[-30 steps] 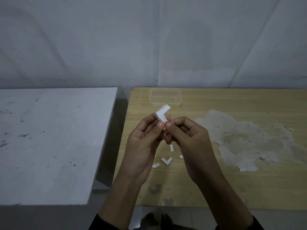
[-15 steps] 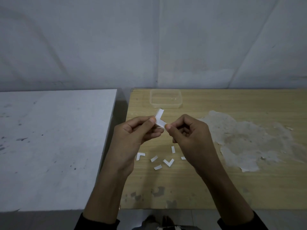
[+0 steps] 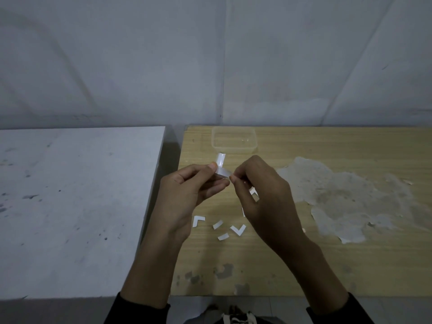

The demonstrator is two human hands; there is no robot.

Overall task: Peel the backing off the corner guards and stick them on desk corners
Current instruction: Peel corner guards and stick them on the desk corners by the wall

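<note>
A grey, blotchy wall (image 3: 210, 66) fills the background, and below it two desks stand side by side with a dark gap between them. There is a white desk (image 3: 70, 195) on the left, speckled with dark marks, and a wooden desk (image 3: 304, 265) on the right. We see a wide pale patch (image 3: 346, 195) on the wooden desk where the surface layer has peeled away. A clear plastic container (image 3: 233, 142) sits near its far edge.

Both hands are raised above the wooden desk, just in front of the container, and between them is the corner guard (image 3: 221, 168), a small white L-shaped piece. The left hand (image 3: 187, 195) has its grip closed on the guard at the bend, with the thumb on top and the fingers underneath. One arm of the guard stands up and the other points toward the right hand (image 3: 264, 195). That hand's grip is closed too, with thumb and forefinger pinching the tip of the lower arm. We cannot tell whether they hold the backing or the guard itself.

White scraps (image 3: 238, 229) lie on the wooden desk under the hands, some L-shaped and some short strips. Another white piece (image 3: 253, 194) shows under the right fingers, and we cannot tell whether it is held. Dark sleeves cover both forearms at the bottom edge.
</note>
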